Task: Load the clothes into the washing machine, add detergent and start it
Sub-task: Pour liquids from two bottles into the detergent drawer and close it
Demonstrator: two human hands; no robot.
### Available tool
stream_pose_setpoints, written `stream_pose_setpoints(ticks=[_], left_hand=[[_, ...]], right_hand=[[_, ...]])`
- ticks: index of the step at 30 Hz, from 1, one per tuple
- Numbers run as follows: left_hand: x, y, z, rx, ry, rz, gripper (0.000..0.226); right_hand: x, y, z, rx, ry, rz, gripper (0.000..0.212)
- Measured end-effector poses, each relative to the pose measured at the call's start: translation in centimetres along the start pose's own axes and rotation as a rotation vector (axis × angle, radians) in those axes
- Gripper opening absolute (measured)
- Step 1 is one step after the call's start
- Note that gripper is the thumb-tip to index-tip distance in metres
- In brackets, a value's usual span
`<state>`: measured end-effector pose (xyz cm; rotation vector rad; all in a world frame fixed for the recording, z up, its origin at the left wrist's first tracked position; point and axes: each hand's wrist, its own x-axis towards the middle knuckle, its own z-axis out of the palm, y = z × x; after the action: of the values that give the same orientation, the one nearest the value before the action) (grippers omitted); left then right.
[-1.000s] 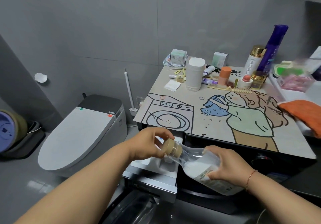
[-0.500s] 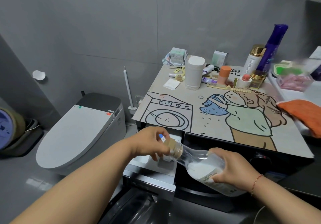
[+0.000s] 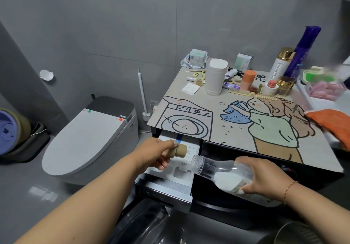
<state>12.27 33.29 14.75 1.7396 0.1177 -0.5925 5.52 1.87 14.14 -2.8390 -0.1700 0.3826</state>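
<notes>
Both hands (image 3: pixel 154 153) (image 3: pixel 265 177) gripping (forearms outstretched)

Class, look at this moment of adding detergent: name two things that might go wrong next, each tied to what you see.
1. The bottle lies tilted in the right hand, uncapped, its mouth near the drawer's right edge; detergent may miss the compartments.
2. The left hand pinches the cap over the open drawer; it might drop in.

The drawer (image 3: pixel 170 177) juts out below the mat (image 3: pixel 236 130); the toilet (image 3: pixel 89 137) sits at nine o'clock, jars (image 3: pixel 216 77) at twelve.
</notes>
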Motion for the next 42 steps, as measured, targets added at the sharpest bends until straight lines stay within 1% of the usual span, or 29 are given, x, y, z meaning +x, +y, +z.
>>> stream_pose_setpoints(ticks=[3, 9, 15, 25, 36, 42], left_hand=[[-0.1, -0.3, -0.2, -0.029, 0.049, -0.005, 0.033], [-0.3, -0.5, -0.5, -0.031, 0.047, -0.020, 0.034], [-0.5, -0.7, -0.5, -0.030, 0.049, -0.023, 0.037], [-0.7, -0.5, -0.2, -0.031, 0.040, -0.012, 0.037], [-0.4, -0.3, -0.4, -0.037, 0.048, -0.005, 0.037], [-0.4, -0.4, -0.4, -0.038, 0.051, -0.007, 0.038]], right_hand=[[0.1, -0.2, -0.4, -0.013, -0.013, 0.007, 0.070], [0.1, -0.8, -0.7, -0.026, -0.015, 0.016, 0.073], [0.0, -1.2, -1.2, -0.057, -0.024, 0.013, 0.072], [-0.2, -1.6, -2.3, -0.108, -0.036, 0.002, 0.068], [0.1, -2.0, -3.0, -0.213, -0.046, -0.008, 0.079], [0.4, -2.4, -3.1, -0.265, -0.041, -0.032, 0.079]])
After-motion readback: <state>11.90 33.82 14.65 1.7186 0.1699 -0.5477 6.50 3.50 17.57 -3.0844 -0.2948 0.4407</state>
